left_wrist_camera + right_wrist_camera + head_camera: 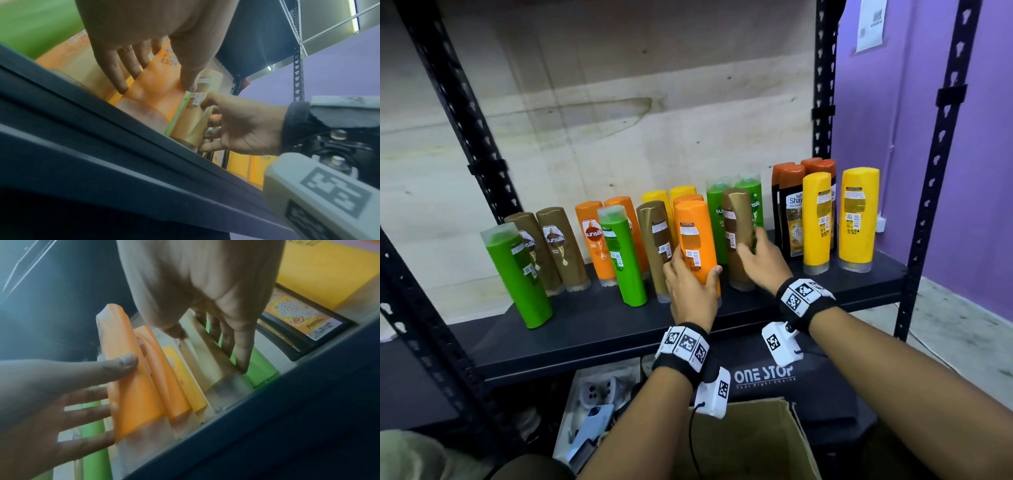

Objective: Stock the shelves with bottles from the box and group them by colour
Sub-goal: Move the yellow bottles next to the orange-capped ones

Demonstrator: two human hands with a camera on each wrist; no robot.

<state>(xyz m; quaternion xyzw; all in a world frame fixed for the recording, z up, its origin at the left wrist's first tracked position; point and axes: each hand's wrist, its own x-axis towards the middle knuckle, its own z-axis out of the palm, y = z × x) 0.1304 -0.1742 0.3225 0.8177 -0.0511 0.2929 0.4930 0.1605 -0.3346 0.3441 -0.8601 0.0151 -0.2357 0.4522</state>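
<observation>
On the black shelf (592,329) stand bottles in mixed colours. My left hand (693,274) grips an orange bottle (695,240) near the front middle, thumb on its right edge and fingers round its left. Beside it, my right hand (751,243) holds a brown bottle (736,219), thumb on the label and fingers along its right side. The left wrist view shows my left hand (157,87) on the orange bottle (152,104) and the brown bottle (191,123). The right wrist view shows my right hand (209,350) round the brown bottle (205,363) next to the orange bottle (131,386).
Green bottles (517,274) (621,253) stand at front left, with brown (551,246) and orange (594,236) pairs behind. Two yellow bottles (858,216) and dark orange-capped ones (789,212) fill the right end. A cardboard box (750,442) sits below. Black uprights (924,205) frame the shelf.
</observation>
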